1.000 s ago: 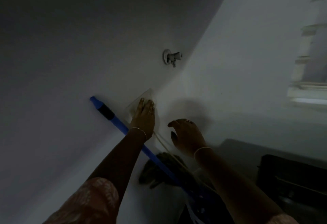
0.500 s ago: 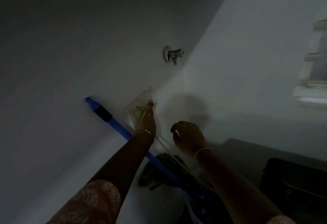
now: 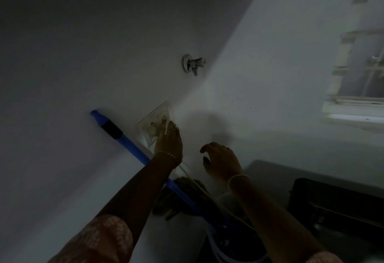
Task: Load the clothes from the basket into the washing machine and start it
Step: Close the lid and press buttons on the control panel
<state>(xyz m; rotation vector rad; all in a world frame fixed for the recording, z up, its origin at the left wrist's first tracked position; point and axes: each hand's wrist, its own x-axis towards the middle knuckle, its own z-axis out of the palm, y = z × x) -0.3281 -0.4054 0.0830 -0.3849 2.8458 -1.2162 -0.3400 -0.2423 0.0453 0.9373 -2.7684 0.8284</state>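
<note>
the left grip point(image 3: 168, 140) reaches up to a pale socket plate point(image 3: 152, 120) on the wall point(image 3: 83, 55), just left of the frame's centre. its fingers lie stretched out with the tips touching the plate's upper right part. the grip is released, curled round nothing that shows. a thin pale cord point(image 3: 199, 188) runs from under that wrist down toward the lower centre. the plate's face is too dim to read any marking.

the right grip point(image 3: 222, 161) hovers just right of centre, near the wall and apart from the plate. its fingers are loosely curled and it holds nothing. a ring point(image 3: 223, 146) shows on one finger, and each wrist carries a thin bangle.

a blue mop handle point(image 3: 128, 140) leans on the wall, slanting from centre left down behind the left forearm, with a black band point(image 3: 112, 129) near its top end. the dark mop head point(image 3: 182, 198) hangs below the hands. a small white wall tap point(image 3: 193, 63) sticks out above the plate, near the corner of the room.

a window point(image 3: 357, 75) fills the upper right. below it, in the lower right of the frame, a grey top point(image 3: 270, 171) and a dark boxy unit point(image 3: 336, 210) sit against the wall. it is too dark to tell whether this is the washing machine, and no label on it can be read. a patterned orange sleeve point(image 3: 104, 240) covers the left upper arm at the bottom left.
</note>
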